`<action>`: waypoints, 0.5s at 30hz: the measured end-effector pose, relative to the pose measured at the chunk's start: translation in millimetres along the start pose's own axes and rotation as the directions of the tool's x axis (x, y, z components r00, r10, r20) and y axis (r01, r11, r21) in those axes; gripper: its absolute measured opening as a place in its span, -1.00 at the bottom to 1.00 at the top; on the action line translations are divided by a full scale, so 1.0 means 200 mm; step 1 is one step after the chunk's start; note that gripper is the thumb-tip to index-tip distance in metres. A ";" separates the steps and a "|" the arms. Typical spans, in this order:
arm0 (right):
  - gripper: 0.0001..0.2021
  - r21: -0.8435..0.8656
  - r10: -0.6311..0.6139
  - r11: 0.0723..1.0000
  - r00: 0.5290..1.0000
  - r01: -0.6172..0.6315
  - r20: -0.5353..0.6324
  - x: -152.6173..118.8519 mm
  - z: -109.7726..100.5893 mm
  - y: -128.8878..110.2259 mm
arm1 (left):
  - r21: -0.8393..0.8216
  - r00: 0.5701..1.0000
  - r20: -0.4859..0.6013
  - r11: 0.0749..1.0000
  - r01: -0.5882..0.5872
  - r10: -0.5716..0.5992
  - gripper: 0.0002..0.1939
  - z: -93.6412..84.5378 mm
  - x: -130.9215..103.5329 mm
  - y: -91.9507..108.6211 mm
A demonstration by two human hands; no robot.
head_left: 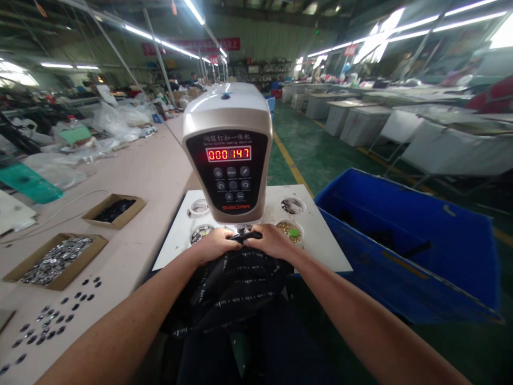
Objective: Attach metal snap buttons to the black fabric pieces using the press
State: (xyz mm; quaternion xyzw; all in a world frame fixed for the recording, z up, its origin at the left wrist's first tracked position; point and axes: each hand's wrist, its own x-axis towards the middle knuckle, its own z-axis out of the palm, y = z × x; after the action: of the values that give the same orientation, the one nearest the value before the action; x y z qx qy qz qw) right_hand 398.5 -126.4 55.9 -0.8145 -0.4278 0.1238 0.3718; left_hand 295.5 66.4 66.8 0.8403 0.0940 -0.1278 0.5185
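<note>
A black garment [240, 283] with rows of small white print hangs from both hands over my lap. My left hand [215, 245] pinches its upper edge from the left, while my right hand [269, 240] grips the same edge from the right. Between the thumbs, that edge lies directly beneath the head of a button machine [228, 155], whose red display reads 000147. Fingers and cloth hide the contact point under the machine. Close to my right hand, a round cup holds small brass-coloured pieces [289, 231] and a green item. Metal parts [200, 234] fill a cup by my left hand.
Left on the long table [140, 160] are a cardboard tray of silvery buttons [60, 262], another tray of black pieces [114, 209], scattered snaps [52, 321] and plastic bags. A large blue bin [409, 240] with dark items stands at the right, beside the machine's white top [320, 246].
</note>
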 end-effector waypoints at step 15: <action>-0.77 0.189 0.109 0.975 0.993 -0.117 0.053 0.06 0.01 0.04 | -0.037 0.993 -0.091 0.997 0.065 -0.069 -0.72 -0.01 0.10 -0.05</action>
State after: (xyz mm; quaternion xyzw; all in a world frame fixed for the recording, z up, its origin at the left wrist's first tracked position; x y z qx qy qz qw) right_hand 408.8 -118.2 50.7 -0.7951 -0.3746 0.2027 0.4318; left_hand 311.1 73.1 52.8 0.8328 0.1482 -0.1044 0.5230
